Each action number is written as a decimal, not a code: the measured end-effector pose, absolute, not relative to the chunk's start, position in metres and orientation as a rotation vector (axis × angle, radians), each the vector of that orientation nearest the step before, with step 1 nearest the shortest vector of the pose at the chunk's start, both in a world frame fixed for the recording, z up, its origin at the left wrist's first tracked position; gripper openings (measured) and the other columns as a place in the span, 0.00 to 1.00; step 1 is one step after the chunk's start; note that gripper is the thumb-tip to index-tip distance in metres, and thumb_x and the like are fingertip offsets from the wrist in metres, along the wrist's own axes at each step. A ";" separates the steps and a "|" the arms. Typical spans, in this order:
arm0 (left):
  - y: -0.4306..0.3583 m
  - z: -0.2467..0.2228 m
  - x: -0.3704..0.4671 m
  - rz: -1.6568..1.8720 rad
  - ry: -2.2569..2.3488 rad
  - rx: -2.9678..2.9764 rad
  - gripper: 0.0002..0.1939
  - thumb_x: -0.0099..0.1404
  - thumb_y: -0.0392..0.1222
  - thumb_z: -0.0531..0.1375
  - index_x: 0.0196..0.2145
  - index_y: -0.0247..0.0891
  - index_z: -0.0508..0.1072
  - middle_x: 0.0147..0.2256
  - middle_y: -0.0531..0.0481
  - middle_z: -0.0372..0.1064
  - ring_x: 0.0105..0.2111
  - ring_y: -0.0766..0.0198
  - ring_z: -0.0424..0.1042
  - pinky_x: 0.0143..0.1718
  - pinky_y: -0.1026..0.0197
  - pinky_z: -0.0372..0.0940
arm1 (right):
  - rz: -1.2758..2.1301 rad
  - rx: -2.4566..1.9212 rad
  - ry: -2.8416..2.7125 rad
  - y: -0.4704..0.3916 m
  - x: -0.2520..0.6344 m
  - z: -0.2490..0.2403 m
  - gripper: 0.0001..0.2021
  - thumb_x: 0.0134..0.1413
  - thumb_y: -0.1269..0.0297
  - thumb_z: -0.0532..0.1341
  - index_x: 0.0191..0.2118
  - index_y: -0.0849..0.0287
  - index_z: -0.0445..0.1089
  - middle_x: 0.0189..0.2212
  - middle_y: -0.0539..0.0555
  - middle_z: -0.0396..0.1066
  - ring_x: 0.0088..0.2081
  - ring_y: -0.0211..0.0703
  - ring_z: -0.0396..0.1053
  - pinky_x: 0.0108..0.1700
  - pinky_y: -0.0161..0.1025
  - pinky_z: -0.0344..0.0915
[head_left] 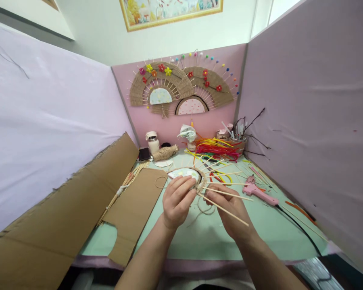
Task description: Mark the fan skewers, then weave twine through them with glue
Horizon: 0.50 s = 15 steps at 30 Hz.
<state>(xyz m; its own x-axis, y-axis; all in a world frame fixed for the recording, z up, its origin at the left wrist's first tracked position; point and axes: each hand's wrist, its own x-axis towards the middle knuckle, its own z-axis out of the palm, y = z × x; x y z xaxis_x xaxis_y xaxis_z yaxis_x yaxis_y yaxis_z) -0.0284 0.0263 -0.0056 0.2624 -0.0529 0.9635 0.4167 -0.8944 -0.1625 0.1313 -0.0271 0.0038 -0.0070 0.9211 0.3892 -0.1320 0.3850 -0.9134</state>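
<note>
Here, above the pale green tabletop (pixel 199 243), our left hand (pixel 177 202) pinches the half-round, pale-patterned fan piece (pixel 184 173) with radiating thin wooden sticks (pixel 243 197); our right hand (pixel 233 204) curls beside the lower sticks, near loose brown twine (pixel 206 212), though we cannot tell what it grips.

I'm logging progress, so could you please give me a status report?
Left hand gripping fan at its base; right hand among lower sticks. Sticks splayed outward. Loose twine below; glue gun off right.
</note>
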 end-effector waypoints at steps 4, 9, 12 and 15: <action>0.030 -0.007 -0.030 -1.706 -0.352 -2.115 0.12 0.66 0.31 0.55 0.47 0.41 0.67 0.49 0.43 0.73 0.52 0.57 0.71 0.49 0.46 0.69 | 0.971 -0.805 -1.332 -0.029 0.130 0.003 0.15 0.55 0.58 0.62 0.22 0.59 0.66 0.21 0.49 0.62 0.26 0.37 0.59 0.29 0.35 0.57; 0.028 -0.007 -0.030 -1.694 -0.360 -2.124 0.12 0.66 0.31 0.55 0.47 0.40 0.67 0.49 0.43 0.73 0.52 0.57 0.70 0.49 0.45 0.69 | 0.884 -0.837 -1.353 -0.030 0.122 0.007 0.15 0.53 0.58 0.63 0.21 0.59 0.63 0.21 0.48 0.59 0.25 0.36 0.56 0.28 0.35 0.55; 0.026 -0.007 -0.029 -1.700 -0.352 -2.143 0.14 0.65 0.30 0.56 0.48 0.39 0.67 0.49 0.42 0.72 0.52 0.56 0.70 0.49 0.44 0.69 | 0.841 -0.830 -1.336 -0.028 0.118 0.008 0.15 0.53 0.59 0.64 0.21 0.58 0.63 0.21 0.47 0.60 0.26 0.36 0.57 0.29 0.35 0.56; 0.026 -0.008 -0.030 -1.726 -0.342 -2.146 0.14 0.65 0.29 0.56 0.48 0.39 0.67 0.49 0.41 0.72 0.52 0.55 0.70 0.49 0.43 0.69 | 0.818 -0.820 -1.333 -0.026 0.117 0.007 0.15 0.54 0.60 0.64 0.21 0.58 0.63 0.22 0.47 0.60 0.27 0.36 0.57 0.31 0.35 0.56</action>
